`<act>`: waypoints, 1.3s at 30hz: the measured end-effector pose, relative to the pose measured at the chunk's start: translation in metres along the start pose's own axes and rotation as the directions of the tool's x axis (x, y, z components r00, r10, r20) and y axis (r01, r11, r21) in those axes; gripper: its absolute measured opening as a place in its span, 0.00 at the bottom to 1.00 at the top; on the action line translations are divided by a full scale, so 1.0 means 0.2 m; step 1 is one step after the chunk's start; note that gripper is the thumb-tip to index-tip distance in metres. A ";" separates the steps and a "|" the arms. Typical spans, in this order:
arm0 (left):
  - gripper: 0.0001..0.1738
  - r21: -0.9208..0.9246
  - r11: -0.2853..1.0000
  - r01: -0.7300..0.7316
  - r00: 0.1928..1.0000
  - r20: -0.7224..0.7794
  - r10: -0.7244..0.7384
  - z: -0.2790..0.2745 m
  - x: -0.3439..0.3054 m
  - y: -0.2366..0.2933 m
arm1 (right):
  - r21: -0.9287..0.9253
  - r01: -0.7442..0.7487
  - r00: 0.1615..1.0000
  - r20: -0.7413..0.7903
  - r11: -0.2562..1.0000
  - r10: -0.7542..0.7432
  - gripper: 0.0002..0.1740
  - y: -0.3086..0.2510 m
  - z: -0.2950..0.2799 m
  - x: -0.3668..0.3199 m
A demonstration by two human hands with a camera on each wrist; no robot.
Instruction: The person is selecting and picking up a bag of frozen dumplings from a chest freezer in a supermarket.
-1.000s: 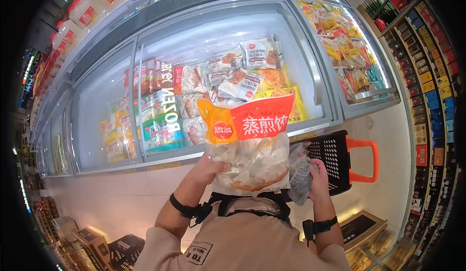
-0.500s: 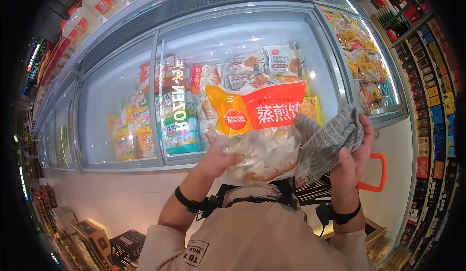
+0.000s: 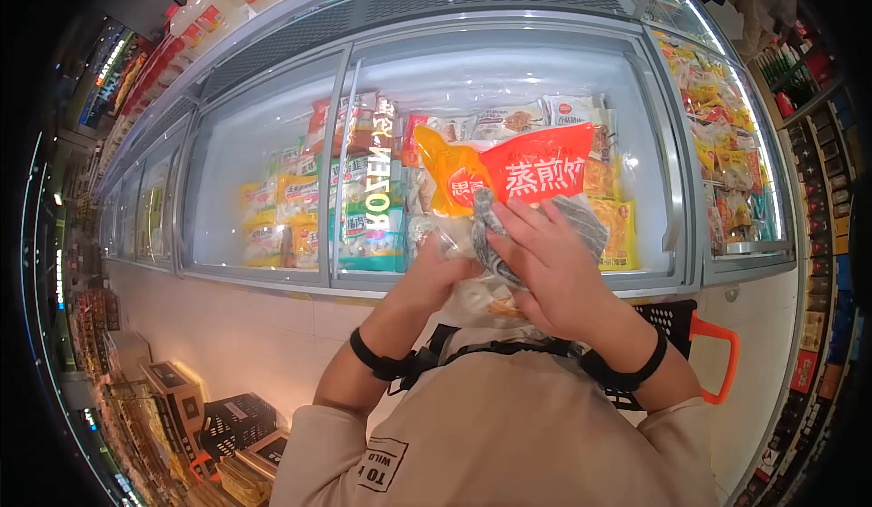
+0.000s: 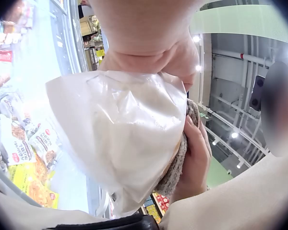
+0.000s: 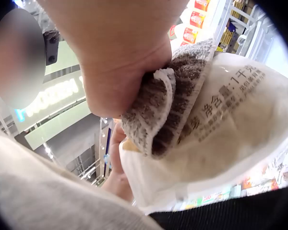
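Red and orange film forms the top of the food bag, with pale pieces visible through the clear part below; the bag is held up in front of the person's torso, before the freezer, its large white characters the right way up in the head view. Left hand grips the bag at its left side, thumb on the front face; the remaining fingertips are hidden behind it. Right hand lies across the front, fingers extended and slightly apart, pressing a grey cloth against the bag; the right wrist view shows the cloth folded, ribbed and touching the bag's pale printed face.

Black bands are worn on both wrists; inside the freezer, yellow packs lie to the right of the bag, and green-and-white packs lie to its left, seen through glass with white lettering; a black basket with an orange handle is near the right forearm, below the freezer's edge.
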State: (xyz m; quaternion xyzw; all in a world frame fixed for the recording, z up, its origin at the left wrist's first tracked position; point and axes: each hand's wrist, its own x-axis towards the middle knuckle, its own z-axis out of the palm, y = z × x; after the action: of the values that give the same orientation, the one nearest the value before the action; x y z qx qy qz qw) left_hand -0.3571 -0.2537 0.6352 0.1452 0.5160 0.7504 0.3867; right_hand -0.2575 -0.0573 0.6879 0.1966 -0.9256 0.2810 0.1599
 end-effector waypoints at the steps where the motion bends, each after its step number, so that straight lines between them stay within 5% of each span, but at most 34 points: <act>1: 0.33 -0.029 0.999 -0.028 1.000 -0.005 0.028 0.01 0.01 0.00 | 0.032 0.039 0.999 0.006 0.999 -0.039 0.32 -0.02 0.01 0.00; 5: 0.31 -0.103 0.993 -0.049 0.998 -0.051 0.044 0.05 0.08 -0.01 | 0.064 0.166 0.985 0.031 0.984 -0.168 0.34 0.02 0.05 -0.08; 8: 0.31 -0.086 0.995 -0.052 0.999 -0.007 0.052 0.08 0.09 0.00 | -0.091 0.158 0.984 -0.075 0.983 -0.165 0.28 0.14 -0.02 -0.10; 14: 0.36 -0.158 0.987 0.017 1.000 -0.009 -0.019 0.09 0.08 -0.05 | 0.166 -0.219 0.899 -0.347 0.961 0.265 0.27 0.30 -0.14 -0.11; 17: 0.38 -0.108 0.994 0.002 1.000 -0.012 -0.004 0.09 0.10 -0.06 | 0.326 -0.195 0.869 -0.381 0.925 0.317 0.27 0.44 -0.08 -0.20; 20: 0.40 -0.077 0.997 0.010 1.000 -0.028 -0.012 0.10 0.10 -0.07 | 0.745 -0.267 0.701 -0.286 0.612 0.654 0.30 0.50 0.01 -0.29; 22: 0.40 -0.086 0.996 0.021 0.999 -0.032 -0.024 0.10 0.09 -0.08 | 0.927 -0.177 0.664 -0.136 0.331 0.736 0.33 0.50 0.01 -0.30; 26: 0.41 -0.147 0.989 0.018 1.000 -0.004 -0.019 0.15 0.10 -0.04 | 0.996 0.011 0.720 0.054 -0.089 0.692 0.38 0.53 0.03 -0.35; 29: 0.42 -0.186 0.982 0.039 0.999 0.002 -0.040 0.18 0.13 -0.08 | 0.936 -0.016 0.738 0.249 -0.352 0.628 0.43 0.59 0.06 -0.41; 32: 0.42 -0.146 0.988 0.046 0.998 -0.024 -0.050 0.19 0.11 -0.08 | 0.965 -0.192 0.812 0.257 -0.176 0.523 0.47 0.63 0.04 -0.41; 36: 0.41 -0.227 0.970 0.083 0.992 -0.075 -0.102 0.20 0.09 -0.06 | 0.951 -0.290 0.742 0.297 -0.111 0.601 0.51 0.65 0.04 -0.37; 39: 0.40 -0.433 0.898 0.076 0.997 0.036 -0.067 0.14 0.08 -0.10 | 0.949 -0.297 0.752 0.301 -0.106 0.587 0.51 0.65 0.04 -0.33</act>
State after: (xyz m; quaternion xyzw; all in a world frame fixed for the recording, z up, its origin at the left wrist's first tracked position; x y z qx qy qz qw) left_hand -0.3413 -0.2202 0.6264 0.0441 0.3372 0.8303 0.4415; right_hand -0.2602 0.0552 0.5947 -0.1050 -0.4724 0.8749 -0.0184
